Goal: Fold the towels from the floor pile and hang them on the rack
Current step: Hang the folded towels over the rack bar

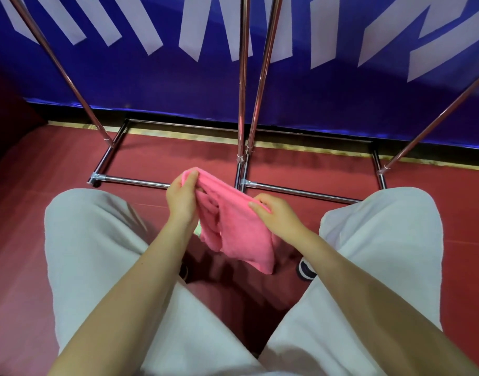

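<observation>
A pink towel [238,229] hangs crumpled between my two hands, above the red floor and between my knees. My left hand [182,198] pinches its upper left corner, with the fingers curled over the cloth. My right hand [276,213] grips the towel's right edge a little lower. The towel's loose end droops down toward my feet. The metal rack [242,104] stands just in front of me, its chrome poles rising out of the top of the view. A sliver of pale green cloth [197,229] shows under my left wrist; the floor pile is otherwise hidden.
The rack's base bars [300,192] lie on the red floor [178,156] right ahead of my knees. A blue banner [341,99] with white lettering covers the wall behind. My legs in light grey trousers [91,253] flank the towel. A dark shoe [304,268] shows by my right leg.
</observation>
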A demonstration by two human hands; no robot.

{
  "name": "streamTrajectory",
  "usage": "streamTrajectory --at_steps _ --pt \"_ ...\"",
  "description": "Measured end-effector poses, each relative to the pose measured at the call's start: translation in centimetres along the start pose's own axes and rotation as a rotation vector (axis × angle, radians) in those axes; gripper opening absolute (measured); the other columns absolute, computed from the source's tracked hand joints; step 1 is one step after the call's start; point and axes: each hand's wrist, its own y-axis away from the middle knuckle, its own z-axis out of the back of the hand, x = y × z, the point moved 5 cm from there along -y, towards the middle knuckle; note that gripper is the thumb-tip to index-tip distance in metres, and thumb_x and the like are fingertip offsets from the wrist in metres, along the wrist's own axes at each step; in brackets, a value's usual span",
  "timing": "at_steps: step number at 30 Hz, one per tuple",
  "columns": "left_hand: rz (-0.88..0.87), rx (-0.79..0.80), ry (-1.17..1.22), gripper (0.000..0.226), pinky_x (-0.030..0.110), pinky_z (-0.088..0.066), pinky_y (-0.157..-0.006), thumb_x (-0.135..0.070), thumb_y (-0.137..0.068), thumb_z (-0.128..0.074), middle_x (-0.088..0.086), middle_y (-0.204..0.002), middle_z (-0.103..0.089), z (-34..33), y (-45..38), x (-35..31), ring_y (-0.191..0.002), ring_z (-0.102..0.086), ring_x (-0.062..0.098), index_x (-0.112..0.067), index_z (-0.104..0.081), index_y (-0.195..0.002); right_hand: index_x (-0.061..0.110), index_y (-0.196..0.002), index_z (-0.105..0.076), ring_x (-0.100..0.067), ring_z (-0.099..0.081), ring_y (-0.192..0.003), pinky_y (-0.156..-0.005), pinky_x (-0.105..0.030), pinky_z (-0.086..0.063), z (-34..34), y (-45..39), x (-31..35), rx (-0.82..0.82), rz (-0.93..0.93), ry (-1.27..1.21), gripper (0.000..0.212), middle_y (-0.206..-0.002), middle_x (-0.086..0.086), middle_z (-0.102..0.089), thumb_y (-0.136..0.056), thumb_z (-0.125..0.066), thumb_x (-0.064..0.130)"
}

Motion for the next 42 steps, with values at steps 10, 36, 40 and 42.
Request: streamTrajectory --at_steps 10,36,40,42 --pt "0.083 -0.386 0.232 0.022 0.019 -0.043 -0.054 -0.005 -0.09 -0.061 -0.003 -0.067 -0.049 6.0 -3.3 -0.7 -0.052 -0.047 0.004 -0.014 -0.056 -0.07 0.015 -0.07 -0.065 -0.001 -0.048 -0.061 -0.055 -0.012 -0.034 0.6 0.9 -3.7 0.069 -0.214 0.019 0.017 -0.067 0.009 -0.056 -0.086 -0.069 0.019" --pt "0.065 0.708 -0.426 0.021 0.038 -0.047 -0.096 -0.031 -0.094 -0.046 0.007 -0.107 -0.068 -6.2 7.3 5.5 -0.101 -0.062 0.018 -0.023 -0.065 -0.099 0.012 -0.092 -0.062 -0.015 -0.048 -0.073 -0.063 -0.017 -0.037 3.7 0.1 4.7 -0.123 -0.053 -0.32 0.023 -0.09 -0.031 -0.058 -0.089 -0.045 -0.003" --pt "0.053 0.625 -0.406 0.021 0.03 -0.047 -0.076 -0.02 -0.101 -0.044 0.004 -0.084 -0.061 -5.6 6.5 4.8 -0.078 -0.056 0.013 -0.021 -0.06 -0.089 0.018 -0.09 -0.062 -0.009 -0.046 -0.065 -0.062 -0.019 -0.037 3.7 -0.3 4.2 -0.142 -0.051 -0.3 0.024 -0.079 -0.025 -0.054 -0.091 -0.047 -0.002" --pt "0.007 0.588 -0.45 0.023 0.027 -0.044 -0.06 -0.02 -0.101 -0.044 0.002 -0.067 -0.056 -5.1 6.1 4.5 -0.061 -0.051 0.012 -0.018 -0.057 -0.082 0.021 -0.089 -0.062 -0.006 -0.044 -0.06 -0.058 -0.016 -0.035 3.4 -0.4 3.8 -0.131 -0.062 -0.26 0.024 -0.072 -0.017 -0.051 -0.091 -0.049 0.001"
